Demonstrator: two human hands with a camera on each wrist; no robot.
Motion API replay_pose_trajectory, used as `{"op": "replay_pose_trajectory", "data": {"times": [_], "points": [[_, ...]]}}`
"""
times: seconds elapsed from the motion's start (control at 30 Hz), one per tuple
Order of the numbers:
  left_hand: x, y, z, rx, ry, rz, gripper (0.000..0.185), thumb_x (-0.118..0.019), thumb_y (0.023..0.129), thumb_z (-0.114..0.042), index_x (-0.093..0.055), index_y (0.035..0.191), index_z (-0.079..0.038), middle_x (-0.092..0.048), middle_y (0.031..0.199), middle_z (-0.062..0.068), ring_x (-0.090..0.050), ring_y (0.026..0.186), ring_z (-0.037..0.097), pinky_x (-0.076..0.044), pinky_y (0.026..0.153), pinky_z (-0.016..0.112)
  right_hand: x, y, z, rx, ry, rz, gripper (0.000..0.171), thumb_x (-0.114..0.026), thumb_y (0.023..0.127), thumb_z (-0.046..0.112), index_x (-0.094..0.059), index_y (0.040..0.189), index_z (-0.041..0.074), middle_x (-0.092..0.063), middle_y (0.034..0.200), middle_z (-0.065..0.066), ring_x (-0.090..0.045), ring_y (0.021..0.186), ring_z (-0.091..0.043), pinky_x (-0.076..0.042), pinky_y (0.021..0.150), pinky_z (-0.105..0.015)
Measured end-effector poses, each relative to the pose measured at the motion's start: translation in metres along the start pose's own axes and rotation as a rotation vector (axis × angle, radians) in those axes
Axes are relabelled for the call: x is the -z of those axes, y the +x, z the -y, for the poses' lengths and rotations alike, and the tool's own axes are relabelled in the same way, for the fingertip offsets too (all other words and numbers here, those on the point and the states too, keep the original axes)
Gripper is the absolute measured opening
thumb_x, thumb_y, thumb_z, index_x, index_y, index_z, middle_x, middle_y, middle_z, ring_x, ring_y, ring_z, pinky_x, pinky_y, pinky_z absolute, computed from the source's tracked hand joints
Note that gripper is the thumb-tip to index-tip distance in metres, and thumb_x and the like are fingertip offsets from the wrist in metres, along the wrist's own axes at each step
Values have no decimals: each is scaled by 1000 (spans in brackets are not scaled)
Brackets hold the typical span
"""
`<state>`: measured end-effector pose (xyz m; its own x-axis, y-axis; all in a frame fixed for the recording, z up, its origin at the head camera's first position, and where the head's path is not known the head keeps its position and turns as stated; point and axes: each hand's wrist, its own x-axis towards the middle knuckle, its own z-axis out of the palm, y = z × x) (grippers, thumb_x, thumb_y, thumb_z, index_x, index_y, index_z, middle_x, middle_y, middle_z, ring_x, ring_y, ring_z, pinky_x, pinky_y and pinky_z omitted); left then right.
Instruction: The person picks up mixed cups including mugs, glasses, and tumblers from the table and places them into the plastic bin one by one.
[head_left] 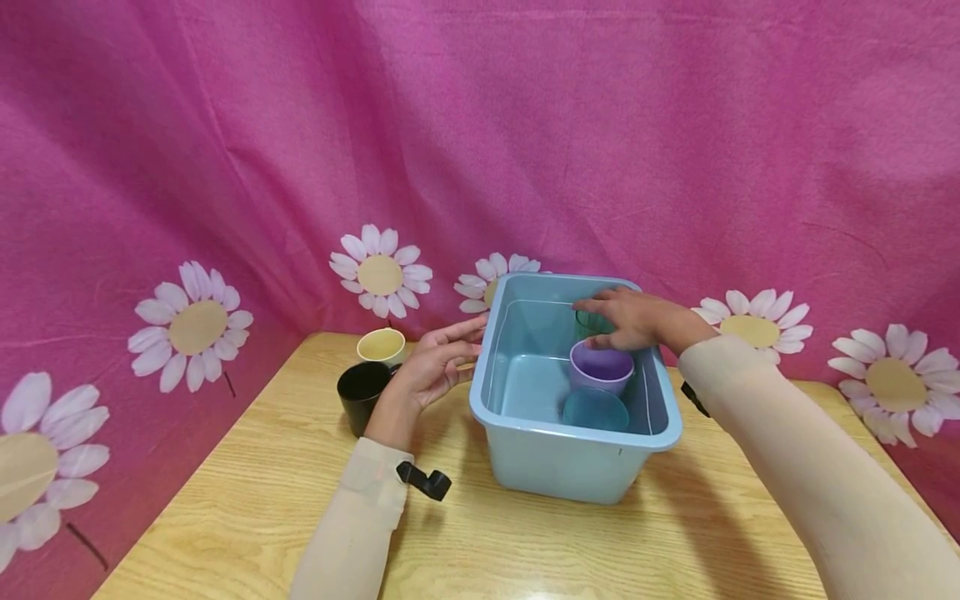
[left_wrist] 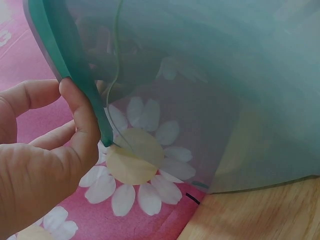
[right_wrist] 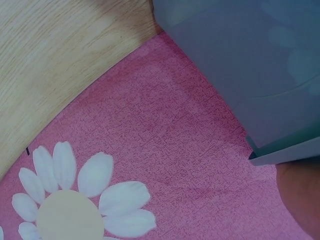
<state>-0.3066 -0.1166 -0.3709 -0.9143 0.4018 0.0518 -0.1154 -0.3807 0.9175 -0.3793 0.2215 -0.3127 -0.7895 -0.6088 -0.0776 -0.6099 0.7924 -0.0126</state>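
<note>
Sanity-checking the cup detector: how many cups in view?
5. Cream cup and black cup stand on the table left of the blue bin. Inside it: purple cup, teal cup, and a green cup under the right hand. More may be hidden.

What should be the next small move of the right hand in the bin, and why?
Probably lift the green cup out: the right hand already rests on its rim at the far end of the bin, while the left hand steadies the wall.

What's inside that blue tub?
The blue tub holds a purple cup, a teal cup and a green cup, mostly hidden under the right hand.
</note>
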Motion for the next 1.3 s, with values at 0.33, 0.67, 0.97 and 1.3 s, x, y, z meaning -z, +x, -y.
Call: {"op": "replay_pose_trajectory", "data": {"times": [0.33, 0.67, 0.97, 1.3], "points": [[-1, 0, -1, -4, 4, 2, 54, -54, 98, 4, -48, 151, -2, -64, 126, 8, -69, 92, 17, -60, 84, 33, 2, -1, 0, -3, 31, -15, 68, -65, 96, 43, -46, 154, 13, -43, 153, -26, -37, 141, -51, -31, 111, -71], [0, -1, 0, -2, 5, -10, 53, -53, 98, 5, -49, 151, -2, -63, 127, 11, -69, 91, 17, -60, 83, 33, 9, -2, 3, 11, 38, -60, 68, -66, 96, 43, -47, 153, 13, -41, 155, -23, -37, 141, -49, -33, 110, -70], [-1, 0, 0, -2, 18, -4, 54, -54, 98, 4, -49, 151, -3, -64, 126, 9, -69, 93, 17, -60, 84, 33, 13, -10, 6, 12, 13, -96, 69, -62, 97, 52, -48, 153, 13, -43, 154, -21, -40, 139, -46, -35, 109, -69], [-1, -1, -1, 0, 16, -9, 54, -54, 98, 4, -49, 151, -3, -64, 128, 10, -69, 93, 17, -60, 84, 33, 18, -24, 5, 36, 30, -179, 69, -56, 98, 58, -50, 152, 15, -50, 150, -17, -44, 137, -42, -37, 109, -66]]}}
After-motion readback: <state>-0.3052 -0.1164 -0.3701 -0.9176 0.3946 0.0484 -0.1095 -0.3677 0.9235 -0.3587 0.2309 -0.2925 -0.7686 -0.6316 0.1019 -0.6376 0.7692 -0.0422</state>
